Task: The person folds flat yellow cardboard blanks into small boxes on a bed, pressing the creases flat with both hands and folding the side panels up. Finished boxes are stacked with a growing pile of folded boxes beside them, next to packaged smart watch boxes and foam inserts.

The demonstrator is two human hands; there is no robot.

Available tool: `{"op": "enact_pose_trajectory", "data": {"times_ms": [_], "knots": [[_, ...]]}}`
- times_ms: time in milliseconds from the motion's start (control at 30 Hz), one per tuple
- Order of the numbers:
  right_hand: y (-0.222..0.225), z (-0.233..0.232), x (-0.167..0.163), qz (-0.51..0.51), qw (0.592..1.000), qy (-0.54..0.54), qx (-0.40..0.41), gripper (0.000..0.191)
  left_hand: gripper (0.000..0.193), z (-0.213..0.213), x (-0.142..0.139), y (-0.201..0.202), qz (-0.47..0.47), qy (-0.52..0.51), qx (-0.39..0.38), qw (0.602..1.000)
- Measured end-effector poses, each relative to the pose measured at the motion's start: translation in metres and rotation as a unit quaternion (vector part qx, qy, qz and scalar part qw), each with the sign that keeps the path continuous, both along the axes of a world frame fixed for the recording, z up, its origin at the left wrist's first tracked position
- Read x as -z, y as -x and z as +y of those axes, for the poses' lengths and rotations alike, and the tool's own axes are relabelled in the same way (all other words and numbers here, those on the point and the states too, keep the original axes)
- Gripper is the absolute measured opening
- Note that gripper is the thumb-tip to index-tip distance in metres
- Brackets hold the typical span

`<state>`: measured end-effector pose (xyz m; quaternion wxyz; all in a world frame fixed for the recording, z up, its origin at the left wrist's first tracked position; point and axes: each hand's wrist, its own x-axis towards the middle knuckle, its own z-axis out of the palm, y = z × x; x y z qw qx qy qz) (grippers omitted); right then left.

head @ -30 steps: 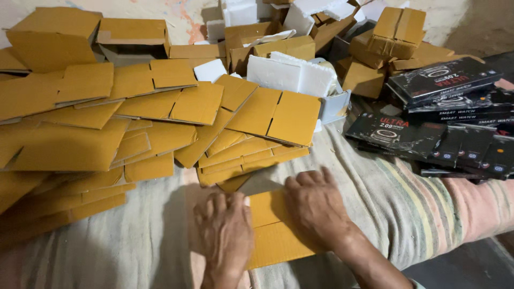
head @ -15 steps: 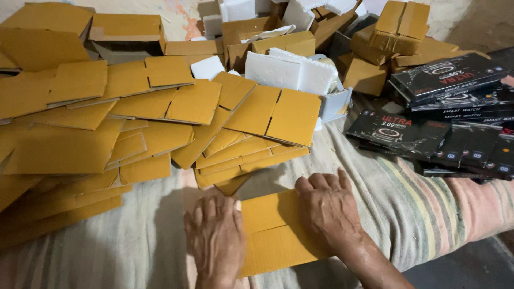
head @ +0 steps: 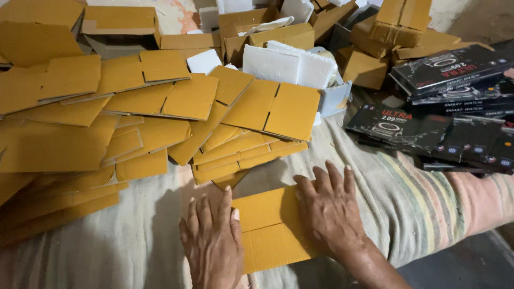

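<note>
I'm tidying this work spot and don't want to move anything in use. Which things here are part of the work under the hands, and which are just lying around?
In use:
- flat yellow cardboard piece, pressed down by the left hand and right hand
- striped cloth under it

Lying about:
- pile of flat yellow blanks
- white foam blocks
- black product boxes
- folded yellow boxes

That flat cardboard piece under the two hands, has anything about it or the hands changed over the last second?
Little changed. The left hand and right hand press flat on the yellow cardboard sheet, as before; the right hand slid slightly right, baring more of the sheet between them. Nothing was picked up or let go. The heap of flat yellow cartons, white foam blocks and black boxes stayed put.
</note>
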<state>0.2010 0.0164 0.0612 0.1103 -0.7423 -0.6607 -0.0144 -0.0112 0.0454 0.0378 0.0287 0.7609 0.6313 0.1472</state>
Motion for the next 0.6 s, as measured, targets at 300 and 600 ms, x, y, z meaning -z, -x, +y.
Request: {"op": "enact_pose_trajectory", "data": {"times_ms": [300, 600], "knots": [[0.034, 0.003, 0.018, -0.036, 0.995, 0.023, -0.096, 0.065, 0.055, -0.008, 0.011, -0.022, -0.015, -0.083, 0.084, 0.993], [0.027, -0.008, 0.007, -0.077, 0.993, -0.070, -0.051, 0.068, 0.059, -0.022, 0.008, -0.009, -0.004, -0.188, 0.077, 0.979]]}}
